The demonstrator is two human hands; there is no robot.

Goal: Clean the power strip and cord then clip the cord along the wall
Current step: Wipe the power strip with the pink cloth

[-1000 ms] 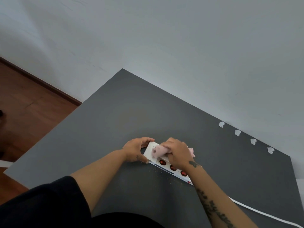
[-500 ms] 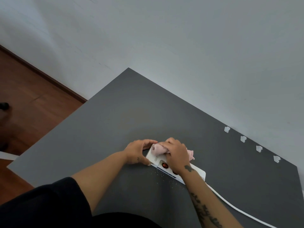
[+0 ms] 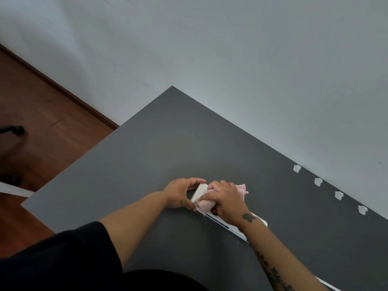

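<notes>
Head view, looking down at a dark grey table (image 3: 147,164) pushed against a pale wall (image 3: 231,70). A white power strip (image 3: 200,193) lies flat on the table near its front middle, running diagonally toward the lower right; much of it is covered by the hands and forearm. Left hand (image 3: 180,193) curled around the strip's near-left end, fingers over the far edge and thumb on the near edge, holding it in place. Right hand (image 3: 227,201) closed on a bunched pink cloth (image 3: 204,205), pressing it onto the strip's top face; a bit of cloth sticks out behind the hand on the far side. A red spot shows on the strip just under the cloth, too small to tell more. Fine pale crumbs (image 3: 206,222) scattered on the table beside the strip's near edge. A flat white cord (image 3: 327,285) shows at the bottom right edge, lying on the table. Four small white clips (image 3: 296,168) sit in a row along the table's back edge at the wall, well apart from the strip. Wooden floor (image 3: 42,122) at left.
</notes>
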